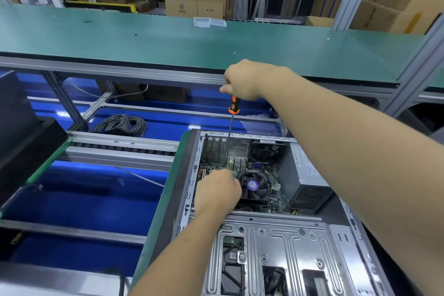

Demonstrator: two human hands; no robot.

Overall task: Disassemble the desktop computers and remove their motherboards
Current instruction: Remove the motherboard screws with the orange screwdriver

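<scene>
Case (276, 235) lies on its side, open face up, on a green mat (168, 187); its long axis runs from the viewer away toward the belt, rear panel at the far end. Motherboard (216, 168) sits flat in the far half of the case, fan (252, 186) on top of it, power supply (305, 187) to the right of the fan. Near half of the case: bare metal drive cage.

Right hand (242, 79) above the case's far edge, fingers curled round the handle of a screwdriver (232, 115). Shaft nearly upright, tip down at the case's rear rim, handle orange and black.

Left hand (216, 192) inside the case, resting on the motherboard just left of the fan; fingers bent downward, whether they hold anything cannot be told.

Beyond the case: long green belt (168, 38) on an aluminium frame, a small clear box (209, 22) at its far edge. Left of the case: cable coil (121, 125) on a blue floor. Behind the belt: stacked cartons (199, 2).
</scene>
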